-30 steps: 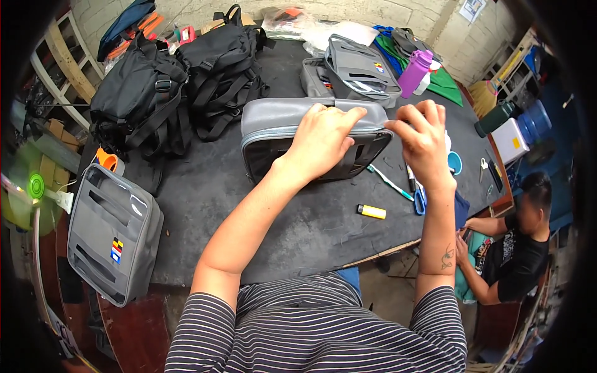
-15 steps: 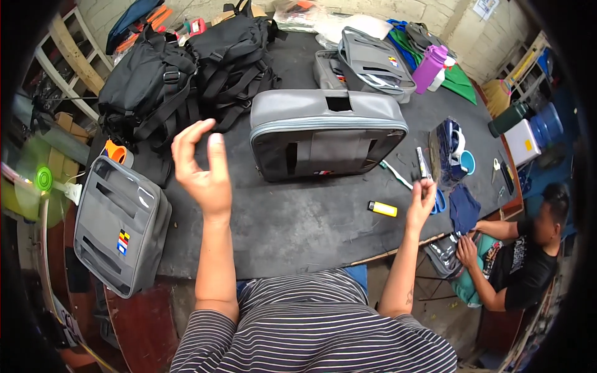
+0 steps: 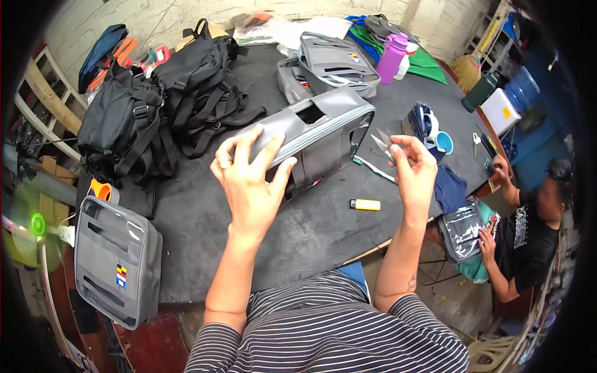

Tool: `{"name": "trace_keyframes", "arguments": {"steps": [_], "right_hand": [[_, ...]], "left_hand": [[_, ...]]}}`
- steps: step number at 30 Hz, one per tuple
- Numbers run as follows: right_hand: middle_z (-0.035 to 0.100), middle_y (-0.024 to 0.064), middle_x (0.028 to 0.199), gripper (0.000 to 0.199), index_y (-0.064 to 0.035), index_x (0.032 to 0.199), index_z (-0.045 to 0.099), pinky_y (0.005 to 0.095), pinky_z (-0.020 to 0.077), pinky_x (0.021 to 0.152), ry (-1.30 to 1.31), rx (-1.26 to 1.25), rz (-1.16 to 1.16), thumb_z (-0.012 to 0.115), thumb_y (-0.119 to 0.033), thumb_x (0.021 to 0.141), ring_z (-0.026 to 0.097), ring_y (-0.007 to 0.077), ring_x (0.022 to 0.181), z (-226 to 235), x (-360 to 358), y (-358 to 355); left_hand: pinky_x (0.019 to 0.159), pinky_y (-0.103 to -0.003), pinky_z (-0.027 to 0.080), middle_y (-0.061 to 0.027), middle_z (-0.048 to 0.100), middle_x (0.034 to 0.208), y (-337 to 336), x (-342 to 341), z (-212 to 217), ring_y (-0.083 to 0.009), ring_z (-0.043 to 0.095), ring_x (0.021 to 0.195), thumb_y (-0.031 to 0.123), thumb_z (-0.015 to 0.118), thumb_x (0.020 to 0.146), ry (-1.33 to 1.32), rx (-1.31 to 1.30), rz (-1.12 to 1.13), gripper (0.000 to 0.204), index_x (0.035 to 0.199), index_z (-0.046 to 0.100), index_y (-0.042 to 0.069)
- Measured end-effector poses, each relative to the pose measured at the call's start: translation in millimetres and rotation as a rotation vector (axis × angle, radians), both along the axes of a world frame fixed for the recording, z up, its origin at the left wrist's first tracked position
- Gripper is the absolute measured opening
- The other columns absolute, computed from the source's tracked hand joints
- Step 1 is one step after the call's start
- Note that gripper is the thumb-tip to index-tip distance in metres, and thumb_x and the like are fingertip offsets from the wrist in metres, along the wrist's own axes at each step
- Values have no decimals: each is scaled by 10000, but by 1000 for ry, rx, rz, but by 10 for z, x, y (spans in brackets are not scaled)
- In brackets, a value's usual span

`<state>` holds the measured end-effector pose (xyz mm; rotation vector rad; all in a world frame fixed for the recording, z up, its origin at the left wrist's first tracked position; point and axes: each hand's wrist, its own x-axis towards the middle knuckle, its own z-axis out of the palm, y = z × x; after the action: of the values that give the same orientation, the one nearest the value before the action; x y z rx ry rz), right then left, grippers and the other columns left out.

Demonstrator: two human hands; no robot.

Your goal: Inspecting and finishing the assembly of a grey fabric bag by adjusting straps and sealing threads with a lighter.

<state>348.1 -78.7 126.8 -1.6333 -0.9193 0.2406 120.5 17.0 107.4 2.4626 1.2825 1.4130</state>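
A grey zippered bag (image 3: pixel 339 104) with a dark rectangular opening in its top stands tilted on the black table. My left hand (image 3: pixel 252 186) is closed on the bag's left end, thumb on the front side and fingers over the top. In my right hand (image 3: pixel 413 174) is a pair of thread snips (image 3: pixel 382 144), pinched between thumb and fingers. Their pointed blades are apart and aim toward the bag's right end without visibly touching it. Below them lies a white and green toothbrush (image 3: pixel 375 170). Nearer to me is a yellow lighter (image 3: pixel 365 204).
Black strapped bags (image 3: pixel 199 81) are heaped at back left; a grey bag (image 3: pixel 112 261) stands at the left edge. More grey bags (image 3: pixel 336 62) and a purple bottle (image 3: pixel 392 59) are at the back. To the right sits a co-worker (image 3: pixel 528 230) beside a blue cup (image 3: pixel 444 143).
My left hand has come down onto the grey bag, which is now turned and tilted. My right hand has lifted the snips from the table. The co-worker's one hand has reached up to the table edge.
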Motion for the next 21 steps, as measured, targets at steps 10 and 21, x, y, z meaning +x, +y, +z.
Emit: {"name": "trace_keyframes", "arguments": {"steps": [10, 21], "right_hand": [[614, 75, 620, 149, -4, 886, 686, 279, 451, 562, -243, -222, -69, 643, -130, 819, 609, 123, 580, 258, 272, 292], [648, 141, 689, 154, -30, 877, 698, 350, 496, 638, -452, -333, -135, 627, -148, 807, 659, 251, 650, 316, 265, 366]], "left_hand": [[1110, -539, 121, -38, 552, 1302, -100, 117, -147, -351, 327, 1347, 248, 766, 724, -66, -21, -57, 355, 1072, 718, 202], [1112, -525, 130, -49, 554, 1292, -151, 128, -139, -351, 337, 1339, 240, 761, 726, -76, 0, -65, 345, 1067, 720, 199]]}}
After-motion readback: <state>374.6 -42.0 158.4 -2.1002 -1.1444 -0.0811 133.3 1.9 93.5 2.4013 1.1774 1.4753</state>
